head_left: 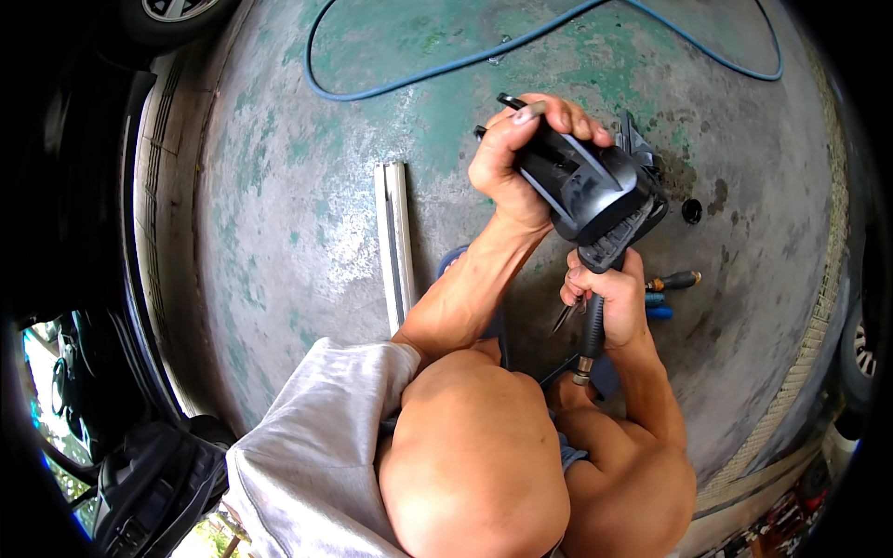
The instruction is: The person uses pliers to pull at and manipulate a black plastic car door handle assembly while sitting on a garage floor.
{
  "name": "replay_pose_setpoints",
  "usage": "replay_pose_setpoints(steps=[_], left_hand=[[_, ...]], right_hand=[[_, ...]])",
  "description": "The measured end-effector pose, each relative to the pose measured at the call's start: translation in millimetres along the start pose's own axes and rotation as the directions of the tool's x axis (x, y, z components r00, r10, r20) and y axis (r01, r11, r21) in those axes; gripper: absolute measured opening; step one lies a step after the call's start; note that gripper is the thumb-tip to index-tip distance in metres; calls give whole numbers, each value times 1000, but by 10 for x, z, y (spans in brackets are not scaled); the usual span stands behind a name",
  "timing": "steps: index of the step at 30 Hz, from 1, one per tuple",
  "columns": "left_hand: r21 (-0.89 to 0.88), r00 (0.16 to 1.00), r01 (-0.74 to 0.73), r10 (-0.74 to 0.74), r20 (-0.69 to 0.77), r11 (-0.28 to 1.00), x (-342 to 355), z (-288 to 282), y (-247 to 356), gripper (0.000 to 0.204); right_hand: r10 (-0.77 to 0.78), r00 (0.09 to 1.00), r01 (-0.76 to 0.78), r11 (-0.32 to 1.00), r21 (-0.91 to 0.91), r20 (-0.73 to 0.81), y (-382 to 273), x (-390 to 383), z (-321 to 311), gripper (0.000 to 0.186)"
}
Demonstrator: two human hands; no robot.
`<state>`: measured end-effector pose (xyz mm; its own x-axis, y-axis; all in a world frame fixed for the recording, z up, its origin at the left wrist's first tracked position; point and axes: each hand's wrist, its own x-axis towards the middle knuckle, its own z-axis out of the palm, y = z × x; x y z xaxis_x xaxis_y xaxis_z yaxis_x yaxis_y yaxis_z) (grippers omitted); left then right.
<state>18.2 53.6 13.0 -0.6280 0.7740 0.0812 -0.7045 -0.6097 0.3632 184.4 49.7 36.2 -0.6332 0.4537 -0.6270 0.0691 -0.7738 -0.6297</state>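
While the left hand [507,160] clasps a glossy casing [588,191], the right [623,302] grips a ribbed handle [593,327].

Loose light-grey sleeve [321,446] — bare forearms [479,288] — and blue cloth [570,453], perhaps shorts.

L hand [512,153] w/ 1 blk pc [572,177], R hand [616,296] round blk handle [593,327], blue hose [465,62] on floor [279,186].

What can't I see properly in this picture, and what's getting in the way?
Head view:
Black piece: the left fingers cover part of it.
Blue hose: it runs past the top edge, so its ends don't show.
Wheel at upper left: the top edge cuts it off.
Jumble at lower right: too small to tell apart.
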Motion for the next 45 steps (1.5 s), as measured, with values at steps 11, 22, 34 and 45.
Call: replay_pose_setpoints(steps=[11,22,34,45], left_hand=[[-80,798,444,-434,-418,893,-363,66,222,73],[-64,837,351,-343,-425,934,-470,181,183,46],[-21,848,251,-230,-478,968,-431,36,177,35],[-68,967,219,-226,-119,973,-340,-137,174,57]], right_hand=[[-874,481,388,145,-910,66,23,115,-166,73],[-890,421,354,-18,-935,176,79,106,-231,89],[-727,672,374,166,-913,143,368,36,-382,83],[-554,831,341,419,-842,61,678,249,-973,31]])
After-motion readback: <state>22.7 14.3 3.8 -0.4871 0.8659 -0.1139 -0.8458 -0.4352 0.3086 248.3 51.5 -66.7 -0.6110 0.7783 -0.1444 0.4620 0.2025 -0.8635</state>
